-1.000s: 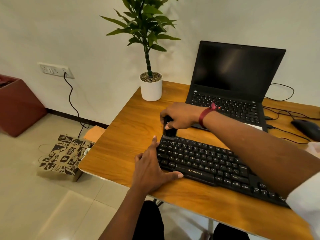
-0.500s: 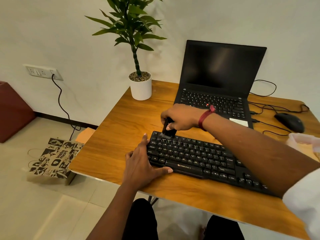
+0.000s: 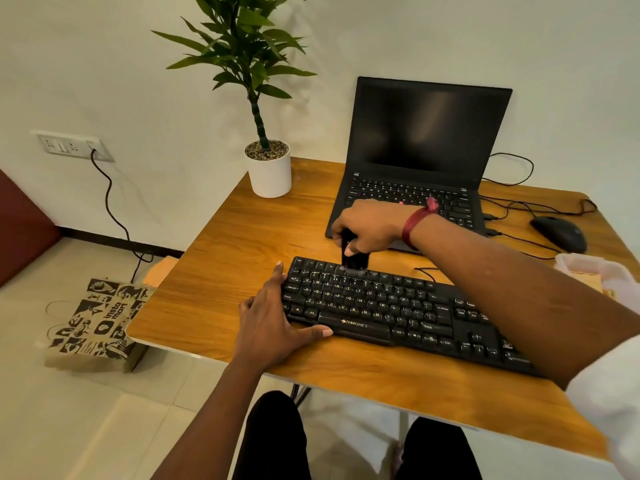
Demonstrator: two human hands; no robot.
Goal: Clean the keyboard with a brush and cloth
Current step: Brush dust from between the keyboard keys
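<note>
Black brush (image 3: 355, 260), gripped in my right hand (image 3: 369, 228), touches the keyboard's (image 3: 398, 308) far-left keys; the board runs toward the bench's (image 3: 221, 271) right edge. My left hand (image 3: 273, 327) lies flat, steadying it.

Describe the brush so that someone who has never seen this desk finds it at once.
Start at the wooden table and find the black keyboard lying nearest the person. At its far edge, toward the left, the right hand grips the brush. It is the small black block with pale bristles touching the top key row.
</note>
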